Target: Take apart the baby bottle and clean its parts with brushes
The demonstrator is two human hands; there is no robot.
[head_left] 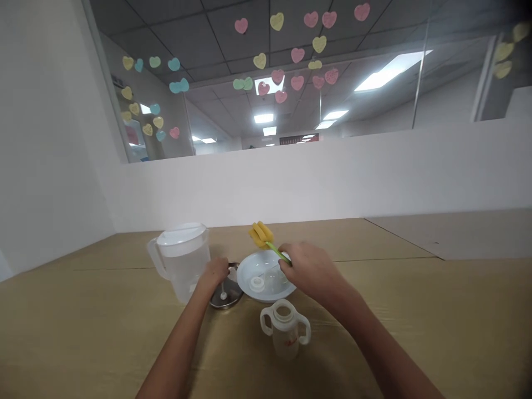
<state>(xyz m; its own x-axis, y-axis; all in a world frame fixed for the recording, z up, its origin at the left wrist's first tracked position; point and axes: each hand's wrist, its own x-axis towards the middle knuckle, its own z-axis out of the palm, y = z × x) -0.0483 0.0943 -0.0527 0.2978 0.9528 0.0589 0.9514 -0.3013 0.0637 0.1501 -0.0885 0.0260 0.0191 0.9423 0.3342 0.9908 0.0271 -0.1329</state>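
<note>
My right hand (311,271) grips the green handle of a bottle brush (276,249), whose yellow sponge head sticks out past the far side of a white plate (249,266). The hand is just above the plate's right rim. My left hand (214,275) sits at the upper edge of a round metal lid (228,293) with a small knob, and its fingers hide that edge. On the plate lie a white screw ring (257,284) and a clear piece (275,281). A two-handled baby bottle (285,332) stands open, nearer me, and a plastic pitcher with a white lid (185,263) stands left of my left hand.
All of this stands on a tan cardboard-covered table (103,332). A white partition (291,183) runs behind the table, with a white wall (50,138) at left. Above the partition, a glass panel (353,66) carries paper hearts.
</note>
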